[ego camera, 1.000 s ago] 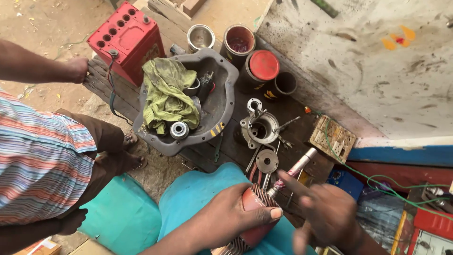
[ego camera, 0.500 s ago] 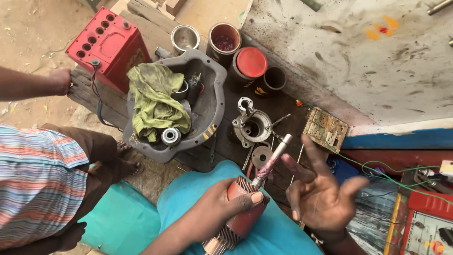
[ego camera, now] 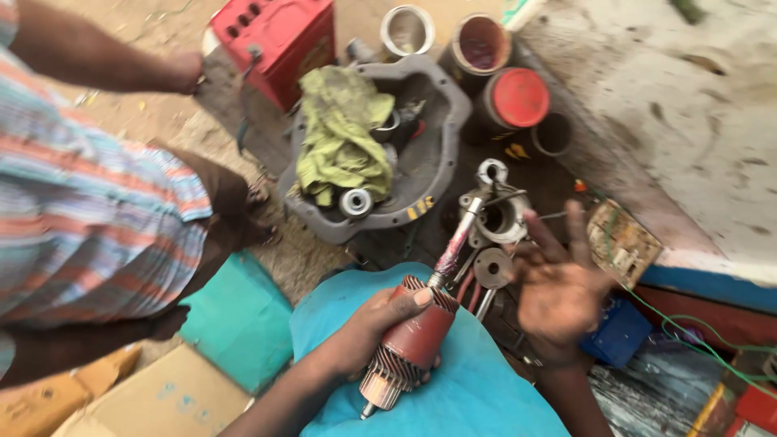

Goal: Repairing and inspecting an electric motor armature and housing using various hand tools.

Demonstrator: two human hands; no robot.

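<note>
My left hand [ego camera: 368,328] grips a reddish-brown motor armature [ego camera: 414,338] by its body, over my blue-clad lap [ego camera: 477,388]. Its long steel shaft [ego camera: 457,239] points up and away toward a metal motor housing [ego camera: 500,217] on the ground. My right hand [ego camera: 560,287] hovers just right of the shaft, palm up and greasy, fingers spread, holding nothing. A flat round metal disc [ego camera: 492,267] lies between the shaft and my right hand.
A grey cast housing [ego camera: 441,174] holds a green rag [ego camera: 344,133] and a bearing [ego camera: 356,202]. Behind stand a red battery [ego camera: 279,36], tins [ego camera: 481,40] and a red lid [ego camera: 520,97]. Another person in a striped shirt [ego camera: 81,218] crouches on the left.
The camera view has shifted and come closer. The armature shaft has swung more upright. My right hand has opened wider and turned palm up beside the shaft.
</note>
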